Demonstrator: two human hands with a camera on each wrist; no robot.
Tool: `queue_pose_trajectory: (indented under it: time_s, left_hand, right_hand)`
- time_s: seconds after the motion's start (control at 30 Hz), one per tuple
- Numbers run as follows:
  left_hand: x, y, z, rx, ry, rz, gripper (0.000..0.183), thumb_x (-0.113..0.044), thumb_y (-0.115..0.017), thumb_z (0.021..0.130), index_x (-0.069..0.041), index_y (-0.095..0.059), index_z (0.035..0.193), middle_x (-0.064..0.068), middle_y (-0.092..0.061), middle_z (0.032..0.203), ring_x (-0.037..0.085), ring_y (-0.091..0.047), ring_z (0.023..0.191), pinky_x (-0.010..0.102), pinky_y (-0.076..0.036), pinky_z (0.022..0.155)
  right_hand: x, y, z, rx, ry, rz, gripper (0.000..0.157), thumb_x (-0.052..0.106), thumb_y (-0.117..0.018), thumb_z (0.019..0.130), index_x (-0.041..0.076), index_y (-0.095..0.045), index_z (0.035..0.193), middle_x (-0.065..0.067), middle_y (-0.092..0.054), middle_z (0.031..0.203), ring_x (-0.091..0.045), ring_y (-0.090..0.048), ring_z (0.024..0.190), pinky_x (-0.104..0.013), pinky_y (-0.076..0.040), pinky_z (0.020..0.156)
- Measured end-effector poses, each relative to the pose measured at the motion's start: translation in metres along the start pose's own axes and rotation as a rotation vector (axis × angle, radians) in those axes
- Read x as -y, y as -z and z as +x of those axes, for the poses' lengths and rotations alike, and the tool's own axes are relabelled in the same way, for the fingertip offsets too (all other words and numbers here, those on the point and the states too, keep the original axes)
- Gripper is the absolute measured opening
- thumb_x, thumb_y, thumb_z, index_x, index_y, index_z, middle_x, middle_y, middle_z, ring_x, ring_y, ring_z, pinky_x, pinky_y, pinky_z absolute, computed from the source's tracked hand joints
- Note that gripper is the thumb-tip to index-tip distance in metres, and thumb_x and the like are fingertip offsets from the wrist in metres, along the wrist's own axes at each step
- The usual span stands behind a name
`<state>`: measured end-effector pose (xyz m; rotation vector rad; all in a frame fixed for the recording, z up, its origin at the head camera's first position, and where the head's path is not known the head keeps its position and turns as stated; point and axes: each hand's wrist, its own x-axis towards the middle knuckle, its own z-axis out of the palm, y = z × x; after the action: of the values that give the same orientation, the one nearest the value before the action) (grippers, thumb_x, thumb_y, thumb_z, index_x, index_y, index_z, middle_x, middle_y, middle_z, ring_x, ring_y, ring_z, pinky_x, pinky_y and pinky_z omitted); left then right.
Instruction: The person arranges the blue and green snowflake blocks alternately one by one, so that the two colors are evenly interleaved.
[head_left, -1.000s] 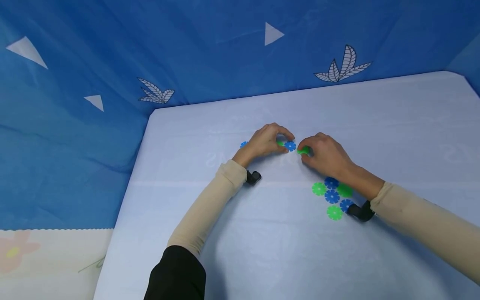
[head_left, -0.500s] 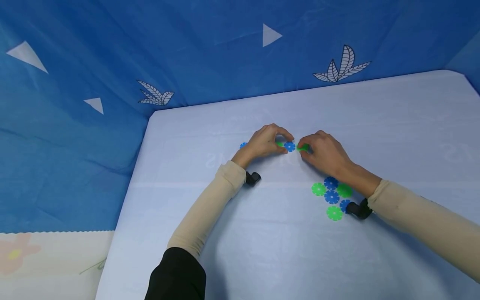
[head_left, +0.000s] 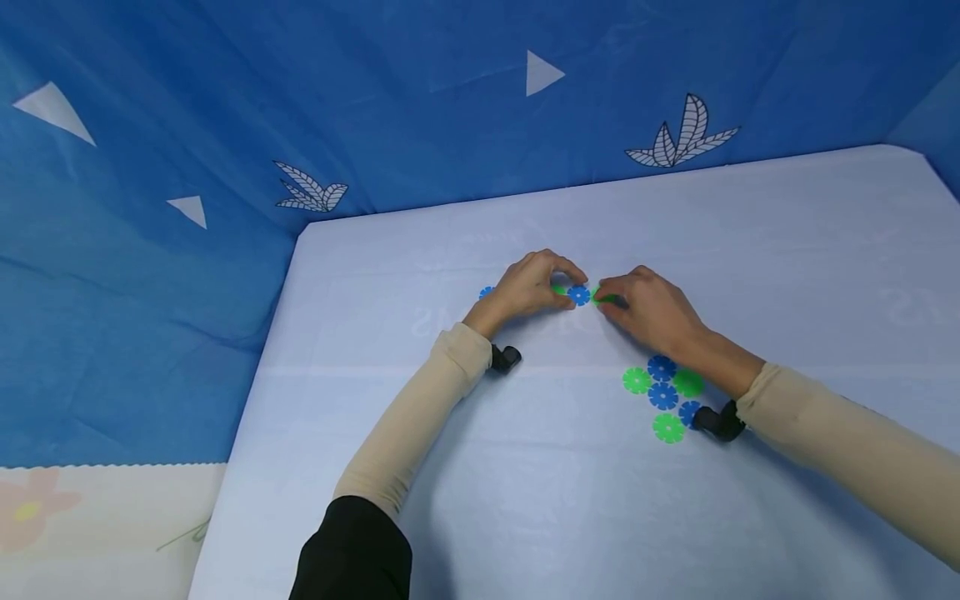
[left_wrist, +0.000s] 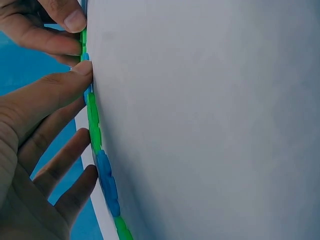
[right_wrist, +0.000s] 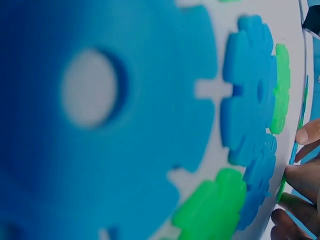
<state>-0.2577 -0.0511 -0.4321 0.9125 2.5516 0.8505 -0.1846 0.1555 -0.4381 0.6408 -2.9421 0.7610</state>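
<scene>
In the head view, a row of notched plastic discs lies on the white table. My left hand [head_left: 528, 283] holds a blue notched disc [head_left: 578, 295] between thumb and index finger. Just right of it, my right hand [head_left: 648, 304] pinches a green notched disc [head_left: 596, 295], its edge right at the blue one. Seen from the left wrist, a green disc [left_wrist: 93, 120] and another blue disc [left_wrist: 107, 185] continue the row under my loosely spread left fingers. The left palm covers part of the row in the head view, where a blue disc [head_left: 487, 292] shows beyond the wrist.
Near my right forearm lies a loose group of several discs, with a green disc [head_left: 668, 428] at its front and a blue disc [head_left: 663, 396] in its middle. A blue disc [right_wrist: 150, 45] looms large in the right wrist view. Blue cloth [head_left: 450, 100] hangs behind the table [head_left: 525, 500].
My right hand has shifted slightly left, bringing the green disc up to the blue disc's edge. The left hand stays in place around the blue disc.
</scene>
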Motion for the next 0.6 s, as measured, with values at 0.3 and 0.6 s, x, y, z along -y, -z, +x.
queue_pose_trajectory:
  time_s: [0.3, 0.6]
  left_hand:
    - [-0.0011, 0.0003, 0.0002, 0.002, 0.003, 0.007, 0.034, -0.021, -0.084, 0.079, -0.02, -0.076, 0.113, -0.01, -0.071, 0.111, 0.007, -0.052, 0.115, 0.027, -0.041, 0.097]
    - [-0.0019, 0.0024, 0.0003, 0.024, 0.014, 0.009, 0.036, -0.021, -0.085, 0.079, -0.02, -0.075, 0.114, -0.011, -0.07, 0.111, 0.008, -0.052, 0.117, 0.028, -0.041, 0.098]
  right_hand:
    - [-0.0004, 0.0013, -0.0021, -0.021, 0.018, -0.033, 0.021, 0.009, -0.075, 0.087, 0.008, -0.077, 0.108, -0.013, -0.069, 0.118, -0.032, -0.059, 0.105, -0.05, -0.053, 0.08]
    - [0.0021, 0.0047, -0.004, -0.013, -0.129, 0.083, 0.034, 0.014, -0.072, 0.089, 0.008, -0.07, 0.122, -0.011, -0.063, 0.131, -0.031, -0.056, 0.108, -0.052, -0.051, 0.079]
